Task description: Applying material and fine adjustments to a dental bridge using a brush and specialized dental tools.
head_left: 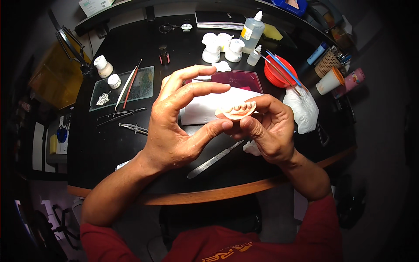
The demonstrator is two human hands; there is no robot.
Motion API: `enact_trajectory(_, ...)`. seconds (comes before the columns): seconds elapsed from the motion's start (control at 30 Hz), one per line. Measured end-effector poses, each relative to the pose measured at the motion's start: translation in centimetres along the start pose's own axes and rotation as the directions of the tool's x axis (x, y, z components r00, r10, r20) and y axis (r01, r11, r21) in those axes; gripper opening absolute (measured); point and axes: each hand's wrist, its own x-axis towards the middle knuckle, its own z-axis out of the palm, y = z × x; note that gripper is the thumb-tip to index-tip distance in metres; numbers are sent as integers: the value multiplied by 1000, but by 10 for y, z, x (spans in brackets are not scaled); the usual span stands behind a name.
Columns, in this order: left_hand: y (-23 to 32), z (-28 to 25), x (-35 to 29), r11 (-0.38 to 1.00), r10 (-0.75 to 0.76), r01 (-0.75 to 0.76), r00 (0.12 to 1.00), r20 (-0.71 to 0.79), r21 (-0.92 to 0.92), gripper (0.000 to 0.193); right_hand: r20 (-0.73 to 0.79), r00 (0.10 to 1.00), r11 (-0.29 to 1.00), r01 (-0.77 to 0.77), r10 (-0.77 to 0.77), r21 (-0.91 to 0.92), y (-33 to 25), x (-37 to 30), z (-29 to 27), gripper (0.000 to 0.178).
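A pinkish dental cast (235, 114) with a row of teeth along its top is held up over the black table. My right hand (277, 131) pinches its right side between thumb and fingers. On the other side my left hand (172, 124) is open, its fingers spread and curved above the cast. The left thumb tip is at the cast's lower left edge; whether it touches is unclear. Beneath the hands lie a scalpel (214, 160), a crumpled white tissue (251, 148) and a white paper sheet (194, 109), partly hidden.
At left are a glass slab (144, 85) with slim tools, a white jar (114, 81) and tweezers (122, 115). White bottles (234, 50) and a large clear bottle (253, 32) stand behind. Right are a red bowl (273, 74) with brushes and a white cloth (301, 111).
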Motion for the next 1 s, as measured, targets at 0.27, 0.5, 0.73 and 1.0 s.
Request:
enact_trajectory(0.27, 0, -8, 0, 999, 36, -41, 992, 120, 34, 35, 20, 1000, 1000, 7, -7, 6, 0, 2, 0, 21)
enact_trajectory(0.5, 2, -6, -1, 1000, 10, -13, 995, 99, 28, 33, 33, 999, 1000, -10, 9, 13, -2, 1, 0, 23)
enact_trajectory(0.73, 1, -5, -1, 1000, 1, -3, 997, 78, 23, 36, 11, 1000, 1000, -10, 10, 4, 0, 0, 0, 23)
enact_trajectory(1.0, 0, -3, 0, 998, 28, -28, 1000, 5, 53, 32, 8, 1000, 1000, -13, 12, 11, 0, 1, 2, 22)
